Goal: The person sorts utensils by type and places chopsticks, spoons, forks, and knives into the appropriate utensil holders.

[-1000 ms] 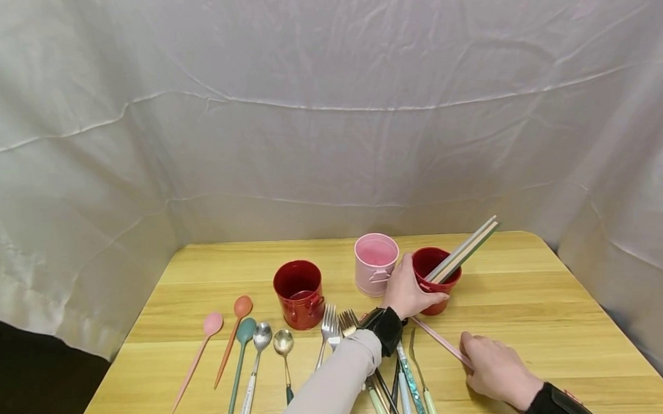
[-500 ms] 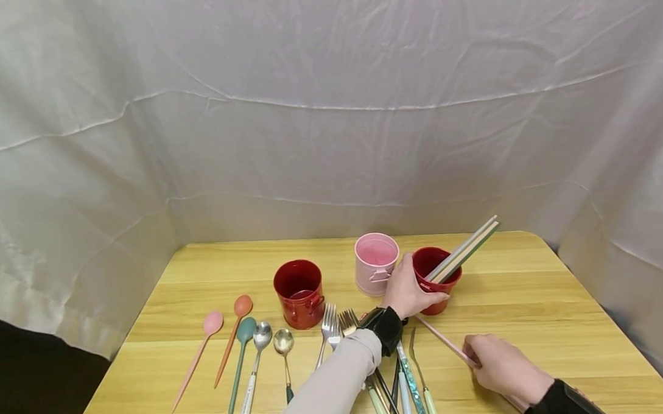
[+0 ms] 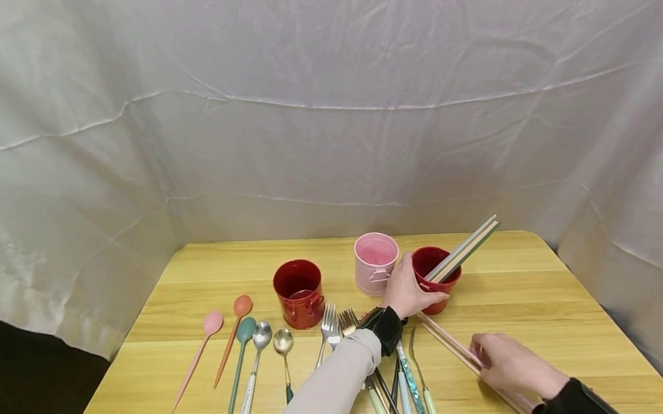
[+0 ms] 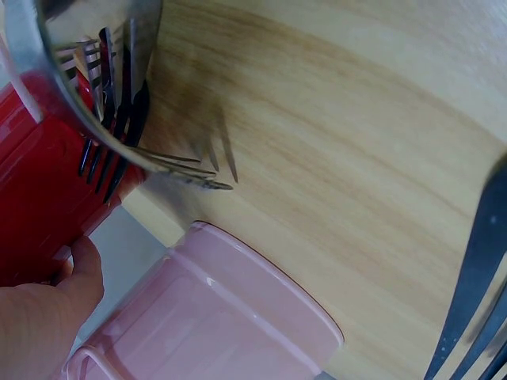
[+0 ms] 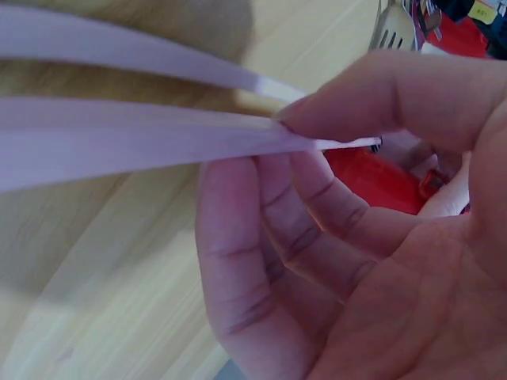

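Observation:
My left hand holds the right-hand red bucket by its near side. Several chopsticks in grey, cream and green lean out of that bucket to the right. In the left wrist view a thumb and fingertip press on the red wall. Low over the table, my right hand pinches a pale pink chopstick between thumb and fingertips. A second pale pink chopstick runs close alongside; whether the hand also touches it I cannot tell. Their near ends pass under the right wrist.
A pink bucket stands beside the left hand, and another red bucket further left. Several forks lie partly under the left forearm. Spoons are spread at left; a green-handled knife lies between the arms.
My right hand has shifted slightly right and toward me. The two pink chopsticks, at first seen as one, now show as two lines. The left hand stays put.

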The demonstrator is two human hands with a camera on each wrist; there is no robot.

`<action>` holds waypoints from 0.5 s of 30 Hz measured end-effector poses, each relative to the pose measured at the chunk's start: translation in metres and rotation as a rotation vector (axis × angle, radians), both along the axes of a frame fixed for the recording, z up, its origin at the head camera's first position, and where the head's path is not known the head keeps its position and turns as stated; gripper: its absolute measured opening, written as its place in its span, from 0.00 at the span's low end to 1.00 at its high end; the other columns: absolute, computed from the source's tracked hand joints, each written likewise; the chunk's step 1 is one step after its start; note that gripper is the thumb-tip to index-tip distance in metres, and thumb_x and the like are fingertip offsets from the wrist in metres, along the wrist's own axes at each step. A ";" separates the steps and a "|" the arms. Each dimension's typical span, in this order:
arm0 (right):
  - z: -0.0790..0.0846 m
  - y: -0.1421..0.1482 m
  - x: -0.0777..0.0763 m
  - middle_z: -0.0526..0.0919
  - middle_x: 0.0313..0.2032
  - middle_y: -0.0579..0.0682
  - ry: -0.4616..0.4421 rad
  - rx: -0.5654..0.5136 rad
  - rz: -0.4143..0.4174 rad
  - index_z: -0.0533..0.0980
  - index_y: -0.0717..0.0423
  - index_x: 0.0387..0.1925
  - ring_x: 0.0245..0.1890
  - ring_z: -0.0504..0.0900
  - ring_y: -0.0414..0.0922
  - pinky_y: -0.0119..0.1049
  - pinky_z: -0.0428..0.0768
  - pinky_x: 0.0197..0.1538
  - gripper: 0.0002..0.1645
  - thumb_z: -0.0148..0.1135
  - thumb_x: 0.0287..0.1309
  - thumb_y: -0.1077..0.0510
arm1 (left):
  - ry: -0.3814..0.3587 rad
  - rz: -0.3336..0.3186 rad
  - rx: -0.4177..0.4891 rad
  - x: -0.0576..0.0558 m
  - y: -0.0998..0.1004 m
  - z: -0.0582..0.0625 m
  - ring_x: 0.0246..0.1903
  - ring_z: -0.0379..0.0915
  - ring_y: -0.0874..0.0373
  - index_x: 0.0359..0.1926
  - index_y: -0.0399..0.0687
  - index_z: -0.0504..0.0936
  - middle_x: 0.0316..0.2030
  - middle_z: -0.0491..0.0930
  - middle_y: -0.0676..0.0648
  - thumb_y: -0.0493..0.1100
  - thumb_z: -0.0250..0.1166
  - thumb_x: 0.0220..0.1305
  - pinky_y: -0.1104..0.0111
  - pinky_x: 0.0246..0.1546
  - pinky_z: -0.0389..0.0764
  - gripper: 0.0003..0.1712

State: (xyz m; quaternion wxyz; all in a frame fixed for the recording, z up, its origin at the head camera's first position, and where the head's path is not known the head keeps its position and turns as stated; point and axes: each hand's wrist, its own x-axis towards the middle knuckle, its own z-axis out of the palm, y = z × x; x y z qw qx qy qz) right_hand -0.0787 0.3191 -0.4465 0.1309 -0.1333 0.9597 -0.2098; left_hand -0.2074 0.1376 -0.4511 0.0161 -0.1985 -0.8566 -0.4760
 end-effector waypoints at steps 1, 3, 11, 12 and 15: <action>0.000 0.002 0.000 0.69 0.21 0.44 -0.007 -0.004 0.006 0.70 0.52 0.29 0.21 0.64 0.39 0.32 0.63 0.24 0.16 0.65 0.36 0.66 | 0.002 0.000 -0.001 0.000 0.000 0.000 0.51 0.70 0.60 0.60 0.52 0.64 0.52 0.73 0.54 0.55 0.79 0.36 0.69 0.53 0.74 0.50; 0.001 0.005 0.000 0.69 0.21 0.44 -0.030 -0.014 0.007 0.70 0.51 0.29 0.21 0.65 0.39 0.32 0.63 0.24 0.16 0.66 0.36 0.65 | 0.002 0.000 0.001 0.000 0.000 0.000 0.51 0.70 0.60 0.60 0.52 0.64 0.52 0.73 0.54 0.55 0.79 0.36 0.69 0.53 0.74 0.50; 0.007 0.020 0.001 0.69 0.22 0.45 -0.077 -0.123 0.052 0.70 0.53 0.29 0.21 0.65 0.37 0.31 0.62 0.23 0.11 0.65 0.46 0.64 | 0.022 -0.002 0.000 -0.001 0.000 -0.002 0.51 0.70 0.60 0.60 0.51 0.64 0.52 0.73 0.53 0.55 0.79 0.36 0.68 0.53 0.74 0.50; 0.008 0.022 0.000 0.69 0.22 0.45 -0.089 -0.142 0.058 0.70 0.53 0.30 0.21 0.65 0.36 0.30 0.62 0.23 0.10 0.64 0.47 0.65 | 0.029 -0.001 -0.003 -0.001 0.001 -0.003 0.51 0.70 0.60 0.60 0.51 0.64 0.52 0.73 0.53 0.55 0.79 0.36 0.69 0.53 0.74 0.50; 0.013 0.028 -0.001 0.70 0.22 0.45 -0.110 -0.202 0.094 0.70 0.55 0.31 0.21 0.65 0.35 0.29 0.63 0.22 0.09 0.61 0.48 0.66 | 0.042 -0.001 -0.005 -0.002 0.001 -0.004 0.51 0.70 0.60 0.60 0.51 0.64 0.51 0.74 0.53 0.55 0.79 0.35 0.69 0.52 0.74 0.51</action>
